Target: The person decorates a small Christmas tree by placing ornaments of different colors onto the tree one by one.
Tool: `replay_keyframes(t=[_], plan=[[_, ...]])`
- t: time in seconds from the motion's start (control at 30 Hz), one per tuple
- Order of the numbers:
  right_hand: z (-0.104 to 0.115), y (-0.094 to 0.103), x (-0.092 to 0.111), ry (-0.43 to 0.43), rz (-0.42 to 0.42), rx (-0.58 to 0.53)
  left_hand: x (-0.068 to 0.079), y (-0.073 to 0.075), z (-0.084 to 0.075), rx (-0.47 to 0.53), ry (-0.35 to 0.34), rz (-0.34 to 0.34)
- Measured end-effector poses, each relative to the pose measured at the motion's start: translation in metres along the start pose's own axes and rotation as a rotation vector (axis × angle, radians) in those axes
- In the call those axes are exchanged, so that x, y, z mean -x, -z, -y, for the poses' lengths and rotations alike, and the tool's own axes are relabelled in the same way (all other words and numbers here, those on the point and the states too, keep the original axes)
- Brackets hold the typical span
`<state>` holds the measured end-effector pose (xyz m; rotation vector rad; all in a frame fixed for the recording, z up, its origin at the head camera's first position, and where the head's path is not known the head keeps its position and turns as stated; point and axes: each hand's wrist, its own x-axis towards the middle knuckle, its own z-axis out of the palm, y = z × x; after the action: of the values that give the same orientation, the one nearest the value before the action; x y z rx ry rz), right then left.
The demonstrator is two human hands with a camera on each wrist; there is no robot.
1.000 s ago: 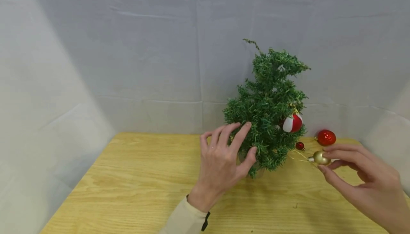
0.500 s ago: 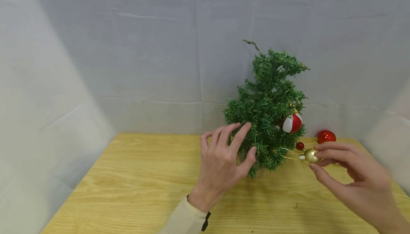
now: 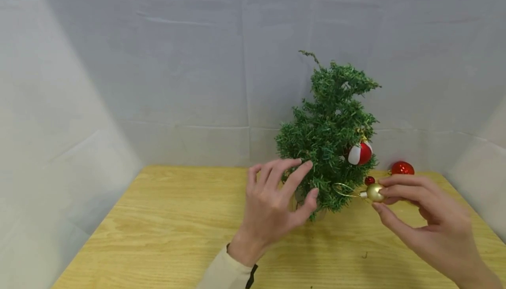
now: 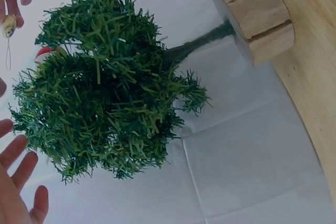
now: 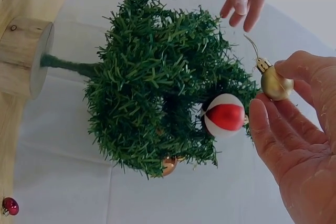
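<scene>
In the head view my right hand (image 3: 435, 225) pinches a gold bauble (image 3: 374, 192) between thumb and fingers, its thread loop (image 3: 344, 189) pointing left in front of the lower branches. A small artificial Christmas tree (image 3: 326, 126) stands upright on the table, with a red and white bauble (image 3: 360, 153) hanging on its right side. On the tree's near left is my left hand (image 3: 270, 203), fingers spread and loosely bent, holding nothing. The left wrist view shows the tree's round wooden base (image 4: 257, 14). A copper-coloured bauble (image 5: 169, 166) shows among the branches in the right wrist view.
A shiny red bauble (image 3: 402, 168) lies at the back right of the wooden table (image 3: 178, 218), with a smaller red bauble (image 3: 369, 180) left of it. Behind the table hangs a pale cloth (image 3: 197, 69). A small hook-shaped bit (image 3: 364, 254) lies near the front.
My right hand has moved left with the gold bauble, bringing its loop to the tree's lower right branches. My left hand's fingers have lowered slightly. The tree stays in place.
</scene>
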<state>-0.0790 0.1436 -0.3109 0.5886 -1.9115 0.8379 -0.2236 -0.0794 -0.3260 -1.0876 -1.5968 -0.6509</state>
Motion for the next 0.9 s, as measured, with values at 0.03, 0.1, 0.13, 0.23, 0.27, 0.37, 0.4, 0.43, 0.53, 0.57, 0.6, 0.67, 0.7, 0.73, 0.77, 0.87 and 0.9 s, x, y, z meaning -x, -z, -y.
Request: replay_keyframes(t=[0.03,0.1,0.13,0.23,0.27,0.37,0.4,0.43,0.53,0.57,0.6,0.67,0.7,0.73,0.77,0.87,0.9], plan=[[0.001,-0.001,-0.001,0.009,-0.003,-0.003,0.0,0.0,0.0,0.01,-0.014,-0.007],[0.002,-0.004,-0.003,0.021,-0.006,0.011,-0.001,0.001,-0.002,0.03,-0.031,-0.009],[0.003,-0.005,-0.004,0.027,-0.008,0.014,-0.001,0.001,-0.003,0.038,-0.035,-0.007],[0.005,-0.009,-0.007,0.051,-0.01,0.021,-0.001,0.003,-0.005,0.061,-0.038,0.011],[0.005,-0.01,-0.008,0.058,-0.01,0.023,-0.001,0.003,-0.006,0.066,-0.036,0.02],[0.006,-0.013,-0.009,0.075,-0.011,0.041,-0.001,0.004,-0.009,0.079,-0.033,0.044],[0.007,-0.014,-0.009,0.077,-0.011,0.056,-0.001,0.004,-0.009,0.083,-0.033,0.051],[0.007,-0.015,-0.01,0.083,-0.013,0.061,-0.001,0.004,-0.01,0.088,-0.032,0.057],[0.008,-0.018,-0.011,0.095,-0.016,0.073,-0.002,0.004,-0.011,0.1,-0.038,0.067],[0.008,-0.018,-0.011,0.1,-0.017,0.072,-0.002,0.004,-0.011,0.105,-0.042,0.068],[0.008,-0.019,-0.011,0.106,-0.019,0.063,-0.002,0.004,-0.012,0.11,-0.045,0.068],[0.008,-0.02,-0.012,0.113,-0.018,0.051,-0.001,0.004,-0.012,0.118,-0.051,0.064],[0.008,-0.02,-0.012,0.116,-0.018,0.041,-0.001,0.003,-0.012,0.122,-0.053,0.062],[0.008,-0.021,-0.011,0.116,-0.015,0.037,-0.001,0.003,-0.012,0.128,-0.054,0.059],[0.008,-0.021,-0.011,0.114,-0.012,0.036,-0.001,0.003,-0.012,0.132,-0.054,0.058],[0.008,-0.021,-0.01,0.106,-0.001,0.037,0.0,0.003,-0.012,0.149,-0.051,0.051],[0.008,-0.022,-0.01,0.103,0.002,0.041,0.0,0.003,-0.012,0.155,-0.048,0.05]])
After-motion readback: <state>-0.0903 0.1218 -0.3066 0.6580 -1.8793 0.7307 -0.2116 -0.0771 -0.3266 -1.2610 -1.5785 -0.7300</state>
